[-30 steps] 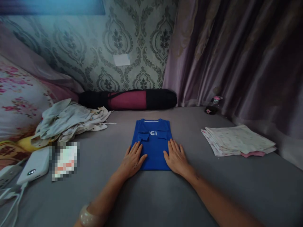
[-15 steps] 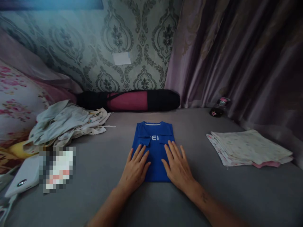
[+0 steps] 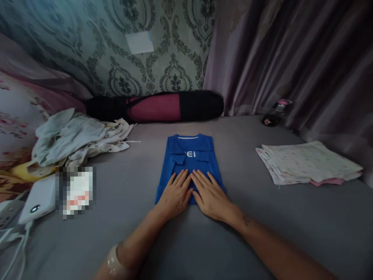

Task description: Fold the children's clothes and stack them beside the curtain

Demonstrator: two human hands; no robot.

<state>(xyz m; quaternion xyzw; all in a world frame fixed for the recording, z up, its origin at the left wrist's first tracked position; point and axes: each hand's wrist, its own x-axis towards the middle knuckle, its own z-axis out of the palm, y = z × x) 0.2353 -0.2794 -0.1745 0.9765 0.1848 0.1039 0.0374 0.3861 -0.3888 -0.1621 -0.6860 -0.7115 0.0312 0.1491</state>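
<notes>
A blue T-shirt [image 3: 190, 144] lies folded into a narrow panel on the grey sheet, its neckline at the far end. Both sleeves are turned in over the front, and part of the white lettering shows between them. My left hand [image 3: 177, 194] rests flat on the lower part of the shirt, fingers stretched out. Beside it, my right hand [image 3: 210, 195] also presses flat there, with the fingertips of the two hands nearly meeting. The shirt's lower edge is partly hidden under my hands and flares out at both sides.
Folded pale cloths [image 3: 311, 161] are stacked at the right. Crumpled light clothes [image 3: 72, 134] lie at the left, near a white power bank [image 3: 39, 200] with cables. A black and maroon long bag [image 3: 157, 108] runs along the wall. A dark bottle [image 3: 272, 114] stands by the curtain.
My hands have moved inward, closer together over the shirt's lower part. The lower sides of the shirt now spread wider. The view has tilted down.
</notes>
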